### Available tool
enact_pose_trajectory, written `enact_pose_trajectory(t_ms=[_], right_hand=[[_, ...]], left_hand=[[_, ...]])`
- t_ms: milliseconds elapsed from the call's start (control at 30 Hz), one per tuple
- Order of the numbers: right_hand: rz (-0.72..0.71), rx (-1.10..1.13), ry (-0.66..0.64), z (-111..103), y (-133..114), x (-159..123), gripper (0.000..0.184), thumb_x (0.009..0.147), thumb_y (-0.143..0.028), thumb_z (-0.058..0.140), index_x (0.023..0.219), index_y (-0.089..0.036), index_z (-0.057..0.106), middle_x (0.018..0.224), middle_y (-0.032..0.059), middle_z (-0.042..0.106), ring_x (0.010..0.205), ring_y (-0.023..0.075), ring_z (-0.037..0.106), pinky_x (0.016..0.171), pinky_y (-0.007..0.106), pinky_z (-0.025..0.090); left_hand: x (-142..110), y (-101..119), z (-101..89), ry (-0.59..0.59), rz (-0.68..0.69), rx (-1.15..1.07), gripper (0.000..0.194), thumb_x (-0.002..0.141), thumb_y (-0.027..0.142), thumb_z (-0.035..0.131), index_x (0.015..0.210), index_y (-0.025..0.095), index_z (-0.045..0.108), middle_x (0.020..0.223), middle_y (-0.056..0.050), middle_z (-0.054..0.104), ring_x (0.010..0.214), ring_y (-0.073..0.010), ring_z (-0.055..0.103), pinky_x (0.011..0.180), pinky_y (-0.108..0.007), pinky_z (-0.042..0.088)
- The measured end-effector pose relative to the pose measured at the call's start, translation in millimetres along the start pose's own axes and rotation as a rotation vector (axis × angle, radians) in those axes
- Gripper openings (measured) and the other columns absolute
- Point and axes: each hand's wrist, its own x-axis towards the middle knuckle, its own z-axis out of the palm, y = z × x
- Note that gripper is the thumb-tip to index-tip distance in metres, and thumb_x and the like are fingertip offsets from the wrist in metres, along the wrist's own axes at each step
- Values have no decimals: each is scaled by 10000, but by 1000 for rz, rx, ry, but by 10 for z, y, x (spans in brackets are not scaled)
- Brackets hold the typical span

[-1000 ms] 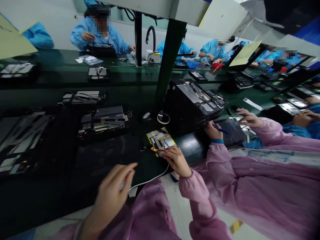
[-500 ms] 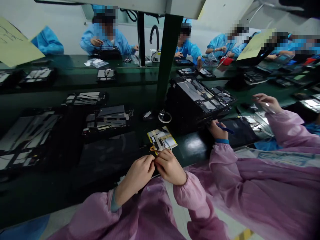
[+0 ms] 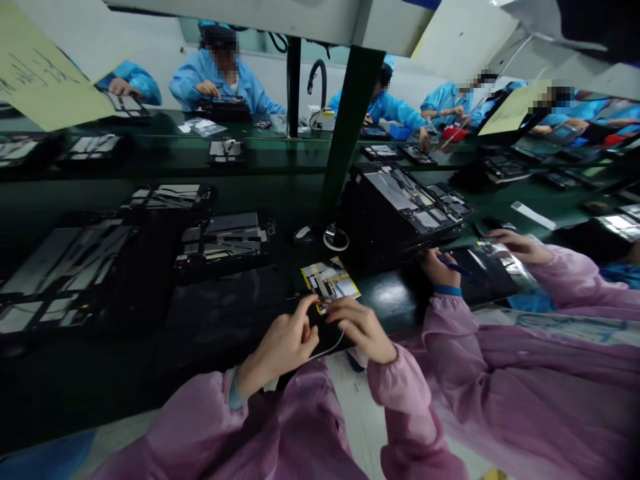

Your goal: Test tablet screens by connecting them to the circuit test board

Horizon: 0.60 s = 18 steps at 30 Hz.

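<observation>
Working at the board (image 3: 330, 280) lying flat on the counter (image 3: 387, 300) within easy reach, your left hand (image 3: 285, 340) pinches by its lower corner and your curled right hand (image 3: 361, 327) sits just beside, what either grips unclear.

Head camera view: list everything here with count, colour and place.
Yellow-and-white flat panel: one, yellow and white, on the bench before the hands.
Thin white cable: one, white, between the hands.
Open device housings: several, black and silver, along the bench.
Dark green workbench: one, dark green, across the view.
Co-worker in a pink smock: one, pink, at right, holding a slim blue pen.
Co-workers in blue smocks: at least four, blue, beyond the bench.
Left hand and right hand: two, bare, pink sleeves, at the panel.
</observation>
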Motion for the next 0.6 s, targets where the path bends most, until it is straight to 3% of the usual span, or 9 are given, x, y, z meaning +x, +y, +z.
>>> enact_pose_trajectory(t_ms=[67,167,267,367,467,600], right_hand=[[142,37,185,-85,165,124,351,997,-323,342,958,-201,669,991,70,681,957,198,631,855,335,489],[299,-104,377,-2,414,385,245,940,-253,435,931,-186,671,907,59,696,848,183,646,780,299,495],[281,-233,230,230,535,618,218,898,-149,456,917,-174,672,897,52,689,838,161,636,792,272,476],[278,-394,12,405,496,720,165,893,-127,500,883,-170,659,907,55,673,872,163,616,815,264,449],[357,-573,-106,450,378,718,91,886,-187,551,869,-168,638,904,64,657,890,185,592,805,273,430],[439,-703,-170,437,253,715,111,864,-240,576,924,-166,633,960,82,656,930,206,575,819,288,410]], left_hand=[[155,-29,-166,65,-6,40,420,938,241,400,1350,167,367,631,45,615,553,-138,602,565,-243,415],[484,-178,-253,89,-18,403,283,970,250,336,1110,186,573,898,-61,696,851,-183,654,723,-281,453],[739,-375,-135,-5,-25,637,259,929,181,389,966,141,643,952,-133,698,951,-259,634,786,-353,449],[809,-506,-2,-48,-15,650,236,890,163,449,1010,117,646,921,-144,705,923,-284,630,799,-399,439],[778,-553,30,-82,14,649,214,882,210,483,995,148,654,964,-119,700,958,-272,606,828,-398,422],[751,-575,11,-113,25,648,227,848,249,523,978,119,657,1027,-145,666,1015,-296,557,843,-410,405]])
